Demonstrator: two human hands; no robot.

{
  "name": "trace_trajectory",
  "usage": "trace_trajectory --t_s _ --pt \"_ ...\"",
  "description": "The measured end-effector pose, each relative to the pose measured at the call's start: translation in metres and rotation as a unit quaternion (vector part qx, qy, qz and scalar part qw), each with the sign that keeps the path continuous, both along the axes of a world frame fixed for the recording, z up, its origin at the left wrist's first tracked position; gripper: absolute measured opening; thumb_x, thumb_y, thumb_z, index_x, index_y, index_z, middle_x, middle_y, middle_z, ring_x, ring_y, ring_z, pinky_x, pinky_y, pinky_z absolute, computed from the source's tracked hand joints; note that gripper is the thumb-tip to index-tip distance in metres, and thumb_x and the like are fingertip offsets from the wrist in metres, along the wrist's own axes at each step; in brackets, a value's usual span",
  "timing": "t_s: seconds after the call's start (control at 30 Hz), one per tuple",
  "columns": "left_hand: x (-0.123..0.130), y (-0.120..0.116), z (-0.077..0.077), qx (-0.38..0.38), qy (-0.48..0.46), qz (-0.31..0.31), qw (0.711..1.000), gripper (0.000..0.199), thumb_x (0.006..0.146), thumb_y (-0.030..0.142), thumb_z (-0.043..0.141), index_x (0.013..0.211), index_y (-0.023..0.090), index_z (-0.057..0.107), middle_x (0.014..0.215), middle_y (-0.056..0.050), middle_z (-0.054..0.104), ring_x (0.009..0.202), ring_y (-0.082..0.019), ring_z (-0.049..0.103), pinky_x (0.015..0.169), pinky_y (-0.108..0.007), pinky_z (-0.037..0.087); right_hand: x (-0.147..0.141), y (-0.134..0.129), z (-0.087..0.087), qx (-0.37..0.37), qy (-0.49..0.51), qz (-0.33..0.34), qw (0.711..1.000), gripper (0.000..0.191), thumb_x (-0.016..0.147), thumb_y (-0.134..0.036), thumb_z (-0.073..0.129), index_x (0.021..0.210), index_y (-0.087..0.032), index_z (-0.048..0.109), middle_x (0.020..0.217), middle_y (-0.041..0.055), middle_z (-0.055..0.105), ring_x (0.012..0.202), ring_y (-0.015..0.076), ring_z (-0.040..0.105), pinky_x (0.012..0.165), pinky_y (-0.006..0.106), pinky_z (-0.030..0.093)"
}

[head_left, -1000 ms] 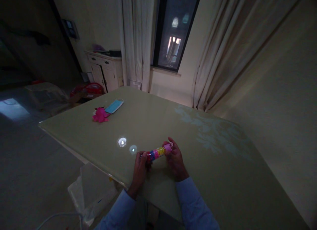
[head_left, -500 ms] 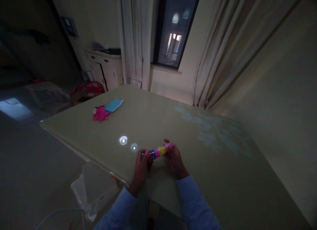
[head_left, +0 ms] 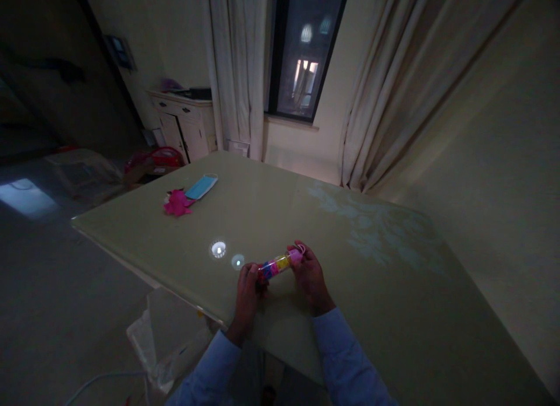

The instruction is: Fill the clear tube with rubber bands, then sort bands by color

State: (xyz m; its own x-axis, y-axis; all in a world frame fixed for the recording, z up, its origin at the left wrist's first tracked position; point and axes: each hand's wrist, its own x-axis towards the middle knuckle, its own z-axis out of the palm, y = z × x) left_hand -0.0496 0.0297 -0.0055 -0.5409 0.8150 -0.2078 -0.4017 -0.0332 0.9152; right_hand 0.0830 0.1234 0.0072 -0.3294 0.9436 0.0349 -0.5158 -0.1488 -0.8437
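The left hand (head_left: pixel 247 290) grips and hides one end of the tube (head_left: pixel 275 266); the right hand (head_left: pixel 310 280) holds its pink cap (head_left: pixel 296 255), long axis slanting away rightward.

Both arms (head_left: pixel 212 368) reach in over the tabletop's (head_left: pixel 266 202) near edge, their pale blue sleeves (head_left: pixel 345 359) ending just short of the bare wrists (head_left: pixel 322 305). The left hand (head_left: pixel 247 284) is closed in a grip, thumb laid forward on top; the right hand (head_left: pixel 310 280), slightly farther from that edge, bends its fingers inward towards its partner (I can't quite make out the thumb from here).
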Motion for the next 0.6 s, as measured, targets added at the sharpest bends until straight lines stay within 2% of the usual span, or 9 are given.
trace_trajectory --t_s 0.2,0.3,0.43,0.5,0.6 --pt "0.000 0.001 0.000 0.013 -0.004 -0.010 1.000 0.050 0.079 0.068 0.058 0.088 0.019 0.052 0.060 0.005 0.054 0.046 -0.010 0.051 0.039 -0.019 0.040 0.002 -0.006 0.015 0.008 0.000 0.035 0.999 0.049 0.067 -0.038 0.084 0.111 -0.027 0.066 0.118 0.0058 0.067 0.101 0.0231 0.064 0.089 0.036 0.051" --pt "0.000 0.000 0.003 0.013 0.006 -0.013 1.000 0.050 0.079 0.068 0.058 0.090 0.020 0.053 0.061 0.005 0.056 0.047 -0.010 0.052 0.040 -0.019 0.040 0.000 -0.007 0.016 0.010 -0.013 0.034 0.999 0.047 0.071 -0.047 0.080 0.111 -0.026 0.067 0.114 0.0068 0.066 0.093 0.0216 0.063 0.079 0.033 0.051" --pt "-0.001 -0.002 0.006 0.009 0.019 -0.019 1.000 0.049 0.080 0.068 0.057 0.090 0.020 0.053 0.061 0.004 0.057 0.046 -0.010 0.051 0.040 -0.019 0.039 -0.002 -0.002 0.009 0.032 -0.066 -0.006 0.997 0.046 0.071 -0.050 0.080 0.104 -0.021 0.068 0.084 0.0011 0.062 0.065 0.0127 0.051 0.059 0.026 0.043" --pt "-0.001 -0.002 0.007 0.012 0.014 -0.018 1.000 0.048 0.080 0.067 0.058 0.088 0.020 0.053 0.062 0.004 0.057 0.046 -0.009 0.051 0.039 -0.019 0.039 -0.001 0.001 0.007 0.038 -0.082 -0.041 0.995 0.043 0.071 -0.048 0.081 0.100 -0.020 0.068 0.077 -0.0011 0.058 0.062 0.0109 0.046 0.057 0.025 0.040" --pt "-0.002 -0.001 0.007 0.022 -0.020 -0.012 0.999 0.048 0.079 0.068 0.058 0.079 0.020 0.051 0.055 0.005 0.052 0.043 -0.009 0.048 0.037 -0.019 0.036 0.005 0.005 0.010 0.027 -0.068 -0.089 0.993 0.041 0.069 -0.044 0.083 0.099 -0.021 0.068 0.082 -0.0006 0.061 0.068 0.0119 0.051 0.063 0.025 0.044"
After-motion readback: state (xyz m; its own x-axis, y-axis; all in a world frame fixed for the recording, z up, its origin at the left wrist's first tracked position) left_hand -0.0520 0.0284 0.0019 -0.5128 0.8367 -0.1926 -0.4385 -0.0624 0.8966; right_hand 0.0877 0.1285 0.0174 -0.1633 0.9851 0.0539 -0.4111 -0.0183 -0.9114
